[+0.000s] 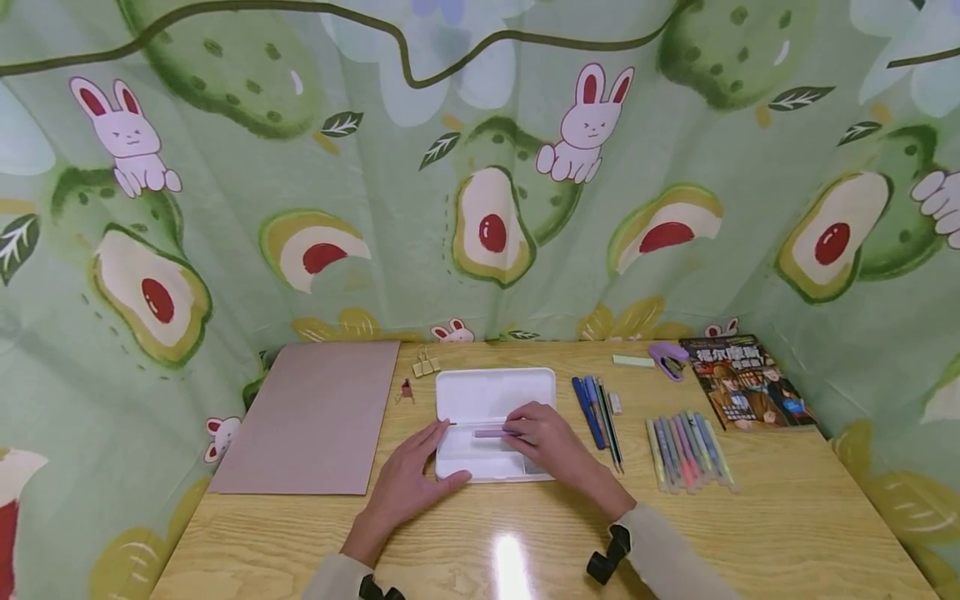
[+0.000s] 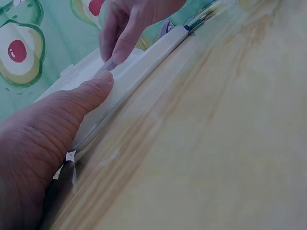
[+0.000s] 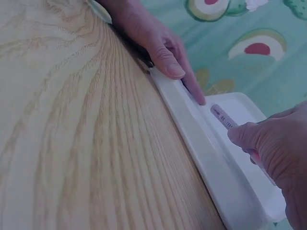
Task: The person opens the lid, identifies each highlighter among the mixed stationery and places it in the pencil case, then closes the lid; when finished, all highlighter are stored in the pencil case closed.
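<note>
- The right hand (image 1: 553,447) is the nearer one to the purple pen (image 1: 489,433): its fingers are drawn together in a pinch on the barrel, with no gap to spare.
- The pen is over the lower tray of the white case (image 1: 463,464), its long axis roughly along the case's length, its free end pointing from the fingers toward the case's left end; whether it touches the tray floor I cannot tell.
- The left hand (image 1: 411,473) rests at the case's left end, thumb and fingers well spread, thumb by the near edge, gripping nothing that shows.
- On the bench (image 1: 442,537), blue pens (image 1: 588,412) lie just right of the case, highlighters (image 1: 690,450) farther right.
</note>
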The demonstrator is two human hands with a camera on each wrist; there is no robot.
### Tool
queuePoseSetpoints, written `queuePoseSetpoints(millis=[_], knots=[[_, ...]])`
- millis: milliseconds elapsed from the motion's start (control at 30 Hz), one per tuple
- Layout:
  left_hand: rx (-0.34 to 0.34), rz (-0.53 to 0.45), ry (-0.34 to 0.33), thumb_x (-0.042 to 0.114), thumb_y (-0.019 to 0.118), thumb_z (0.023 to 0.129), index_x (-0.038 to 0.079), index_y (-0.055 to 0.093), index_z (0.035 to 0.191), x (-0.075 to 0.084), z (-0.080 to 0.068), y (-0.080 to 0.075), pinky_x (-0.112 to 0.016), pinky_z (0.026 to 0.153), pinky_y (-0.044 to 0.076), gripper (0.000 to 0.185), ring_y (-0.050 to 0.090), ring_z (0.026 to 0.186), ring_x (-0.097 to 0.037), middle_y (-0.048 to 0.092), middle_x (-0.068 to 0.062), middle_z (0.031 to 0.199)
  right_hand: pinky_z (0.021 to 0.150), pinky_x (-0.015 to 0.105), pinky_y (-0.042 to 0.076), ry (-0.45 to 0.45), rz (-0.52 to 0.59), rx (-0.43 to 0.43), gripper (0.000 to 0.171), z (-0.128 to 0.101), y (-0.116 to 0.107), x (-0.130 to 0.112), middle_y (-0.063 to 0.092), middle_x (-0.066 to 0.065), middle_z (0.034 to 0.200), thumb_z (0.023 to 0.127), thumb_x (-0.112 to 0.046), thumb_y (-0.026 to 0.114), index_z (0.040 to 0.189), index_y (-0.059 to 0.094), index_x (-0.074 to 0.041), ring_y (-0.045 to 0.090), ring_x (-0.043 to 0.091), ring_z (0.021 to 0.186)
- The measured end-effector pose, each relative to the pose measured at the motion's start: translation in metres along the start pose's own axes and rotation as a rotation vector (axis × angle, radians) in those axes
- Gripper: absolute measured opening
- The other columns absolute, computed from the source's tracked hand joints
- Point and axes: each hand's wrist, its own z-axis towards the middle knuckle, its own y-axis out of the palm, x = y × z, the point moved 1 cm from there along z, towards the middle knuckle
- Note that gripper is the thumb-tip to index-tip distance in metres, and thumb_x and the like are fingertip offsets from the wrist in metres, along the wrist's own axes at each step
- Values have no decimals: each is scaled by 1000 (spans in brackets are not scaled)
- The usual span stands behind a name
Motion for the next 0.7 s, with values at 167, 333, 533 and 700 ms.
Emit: queuePoseSetpoints(millis=[167,333,533,700], knots=[[-3,-1,-7,82,66,82,30,41,162,0,0,-1,-54,118,39,98,44,149,-29,43,2,164,85,39,56,-8,-34,-48,11,9,12,-2,74,3,98,87,-12,86,95,83,-5,67,19,94],[-6,-7,-6,81,67,82,30,41,162,0,0,-1,-55,117,39,98,44,149,-29,42,3,164,88,38,55,30,-58,-101,11,10,19,-2,73,2,101,91,-15,83,98,83,-6,65,18,97],[1,-11,-3,80,68,82,30,42,162,1,0,-1,-56,117,39,98,44,148,-30,43,3,164,90,37,54,56,-97,-111,10,11,23,1,72,1,103,93,-18,81,98,83,-9,63,17,99],[-7,-15,-11,80,68,82,30,41,162,0,0,-1,-55,118,39,99,43,149,-29,42,4,164,88,36,54,42,-119,-92,10,11,25,1,72,0,103,91,-18,83,97,83,-10,63,17,98]])
